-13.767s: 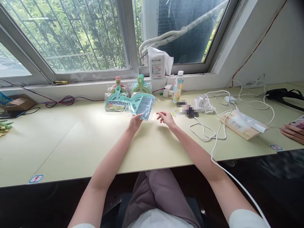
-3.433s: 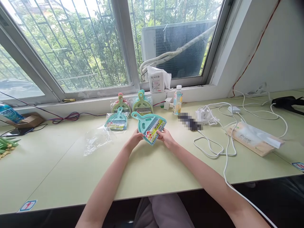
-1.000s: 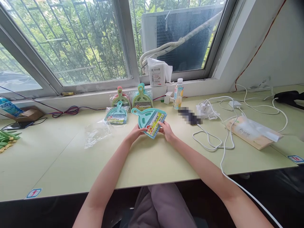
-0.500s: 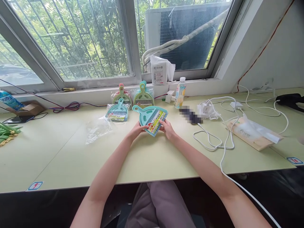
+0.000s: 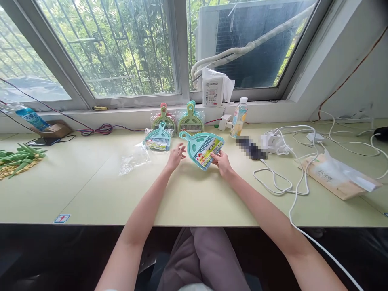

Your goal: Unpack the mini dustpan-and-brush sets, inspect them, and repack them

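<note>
A teal dustpan with a small brush and a yellow label (image 5: 201, 149) is held up over the table, its handle pointing to the upper left. My right hand (image 5: 222, 161) grips it at its lower right edge. My left hand (image 5: 176, 157) is just left of the dustpan, apart from it, fingers spread and holding nothing. Behind that hand lies another teal dustpan set (image 5: 158, 139) in clear wrap. Two more wrapped sets, one with a pink handle tip (image 5: 163, 117) and one green (image 5: 190, 119), lean by the window sill.
Clear plastic wrap (image 5: 135, 161) lies left of my left hand. A drink bottle (image 5: 239, 117), a blurred dark phone (image 5: 251, 148), white cables and a tissue pack (image 5: 336, 173) are on the right. Green plant stalks (image 5: 22, 157) and a cardboard box (image 5: 57, 128) are at left.
My left hand has let go of the dustpan and opened beside it. The dustpan stays in my right hand. The whole view has shifted, so things appear further right.
</note>
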Available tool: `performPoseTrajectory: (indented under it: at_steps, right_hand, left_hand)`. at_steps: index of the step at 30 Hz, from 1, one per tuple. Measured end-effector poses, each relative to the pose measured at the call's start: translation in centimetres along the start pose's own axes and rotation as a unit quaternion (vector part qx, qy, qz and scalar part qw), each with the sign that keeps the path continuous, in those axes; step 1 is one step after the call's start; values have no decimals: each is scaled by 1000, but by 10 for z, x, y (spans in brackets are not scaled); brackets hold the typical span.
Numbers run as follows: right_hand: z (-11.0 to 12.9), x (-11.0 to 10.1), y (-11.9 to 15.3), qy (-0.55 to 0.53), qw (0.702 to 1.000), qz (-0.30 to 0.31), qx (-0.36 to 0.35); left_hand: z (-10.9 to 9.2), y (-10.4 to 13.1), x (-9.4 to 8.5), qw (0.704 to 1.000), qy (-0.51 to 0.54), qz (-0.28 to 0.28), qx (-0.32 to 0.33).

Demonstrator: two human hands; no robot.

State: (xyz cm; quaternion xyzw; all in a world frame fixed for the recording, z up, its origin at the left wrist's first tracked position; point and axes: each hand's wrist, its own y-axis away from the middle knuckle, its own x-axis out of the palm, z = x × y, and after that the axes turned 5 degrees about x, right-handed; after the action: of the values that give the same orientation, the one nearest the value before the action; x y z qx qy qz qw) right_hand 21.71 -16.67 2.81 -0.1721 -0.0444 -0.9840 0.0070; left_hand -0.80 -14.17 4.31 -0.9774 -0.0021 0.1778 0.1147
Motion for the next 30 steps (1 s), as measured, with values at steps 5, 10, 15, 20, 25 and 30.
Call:
performPoseTrajectory:
  at_steps: [5,10,15,20,25,30]
  right_hand:
    - [0,-4,-2,-3,1000,-10,4]
    - [0,-3,-1,-5,1000,-12,1]
    - [1,-1,0,-9,1000,-17,8]
    - [1,0,-1,-9,1000,-27,11]
    - [0,0,-1,-3,999,-28,15]
    - [0,1,-1,-2,999,-27,19]
  left_hand:
    - [12,-2,-47,921,-324,-219,9]
    - [11,4,-80,870,-333,-362,-29]
    - [20,4,-97,780,-315,-532,-96]
    - [50,-8,-102,873,-302,-329,-198]
    - [52,-10,-78,907,-365,-190,-96]
    - [31,-5,-52,918,-342,-196,36]
